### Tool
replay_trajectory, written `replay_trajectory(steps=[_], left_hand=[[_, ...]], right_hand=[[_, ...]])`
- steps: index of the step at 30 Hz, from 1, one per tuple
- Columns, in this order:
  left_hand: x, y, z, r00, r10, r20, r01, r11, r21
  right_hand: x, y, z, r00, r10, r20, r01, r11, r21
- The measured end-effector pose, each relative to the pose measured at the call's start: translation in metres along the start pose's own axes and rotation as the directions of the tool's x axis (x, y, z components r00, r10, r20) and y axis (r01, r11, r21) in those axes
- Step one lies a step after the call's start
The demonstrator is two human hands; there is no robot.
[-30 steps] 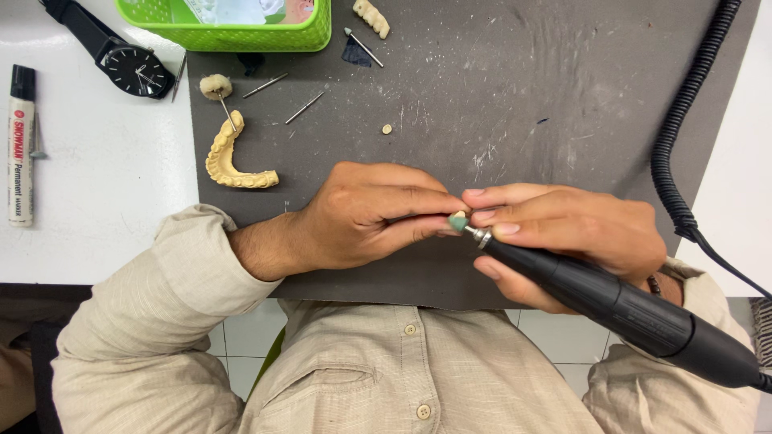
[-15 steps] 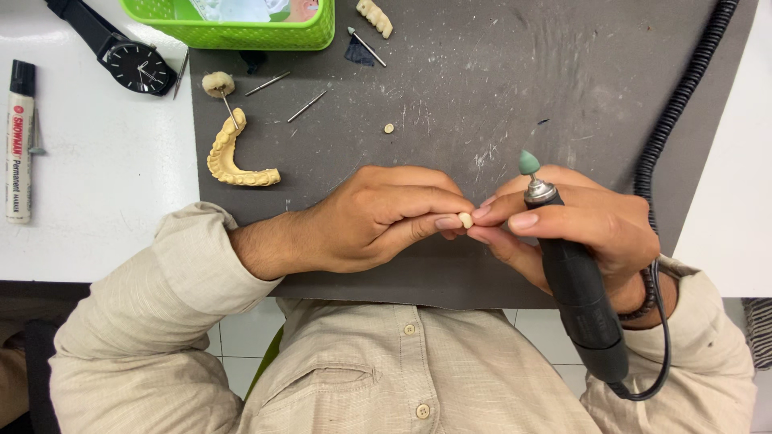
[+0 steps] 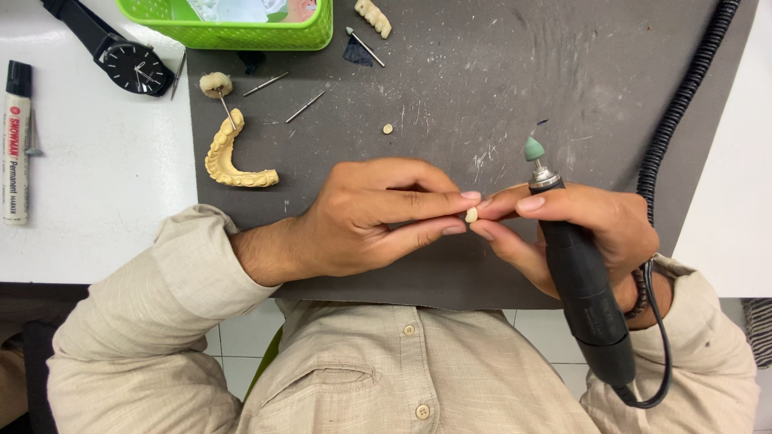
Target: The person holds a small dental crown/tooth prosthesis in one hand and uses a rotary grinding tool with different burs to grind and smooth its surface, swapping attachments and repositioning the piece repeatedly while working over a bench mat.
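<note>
A small cream-coloured tooth piece [image 3: 471, 214] sits pinched between the fingertips of both hands, above the near part of a dark grey mat [image 3: 498, 88] that covers the desk [image 3: 96, 201]. The left hand [image 3: 366, 217] comes in from the left, its thumb and forefinger closed on the left side of the piece, the other fingers curled beneath. The right hand [image 3: 579, 229] meets it from the right: its forefinger and thumb tips touch the right side of the same piece, while the remaining fingers are clenched around a black rotary handpiece [image 3: 583, 289]. The handpiece stands nearly upright in that grip, its pale green conical polishing tip [image 3: 534, 149] pointing to the far side, clear of the tooth piece and just right of it. A coiled black cable [image 3: 679, 104] runs up the right edge of the mat. Well apart to the far left lies a cream dental arch model [image 3: 229, 161] on the mat, with a small fluffy buff on a shank [image 3: 215, 85] touching its far end and two thin metal burs [image 3: 285, 95] just beside. Farther left on the white desk are a black wristwatch [image 3: 129, 64] and a marker pen [image 3: 16, 137]; a green basket [image 3: 233, 32] sits at the far edge.
</note>
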State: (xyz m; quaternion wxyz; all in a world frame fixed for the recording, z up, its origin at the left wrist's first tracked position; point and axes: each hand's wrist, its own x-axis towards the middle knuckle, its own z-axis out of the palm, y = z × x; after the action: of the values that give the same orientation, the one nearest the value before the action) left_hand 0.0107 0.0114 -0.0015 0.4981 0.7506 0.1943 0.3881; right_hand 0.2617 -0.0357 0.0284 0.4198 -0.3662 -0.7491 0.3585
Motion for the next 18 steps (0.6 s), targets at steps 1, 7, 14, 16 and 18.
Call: replay_trajectory(steps=[1,7,14,16,18], left_hand=[[-0.001,0.000,0.000,1.000,0.016,-0.003,-0.016,1.000,0.017],[-0.002,0.001,0.001,0.998,0.042,-0.048,-0.035,0.990,0.138],[-0.001,0.001,0.000,0.999,-0.026,-0.026,0.029,0.992,0.122],[0.000,-0.001,0.000,0.999,-0.040,-0.016,0.042,0.996,0.077],[0.001,-0.002,-0.001,0.998,-0.064,-0.003,0.064,0.997,0.033]], right_hand=[[-0.002,0.001,0.000,0.999,0.033,0.005,-0.033,0.999,0.027],[-0.009,0.011,0.005,0.999,0.032,-0.036,-0.030,0.997,0.074],[-0.004,0.008,0.006,1.000,0.003,-0.019,-0.003,1.000,-0.003],[0.000,0.007,0.008,0.999,-0.016,-0.029,0.016,0.999,0.031],[0.003,0.005,0.008,0.999,-0.032,-0.022,0.033,0.999,0.036]])
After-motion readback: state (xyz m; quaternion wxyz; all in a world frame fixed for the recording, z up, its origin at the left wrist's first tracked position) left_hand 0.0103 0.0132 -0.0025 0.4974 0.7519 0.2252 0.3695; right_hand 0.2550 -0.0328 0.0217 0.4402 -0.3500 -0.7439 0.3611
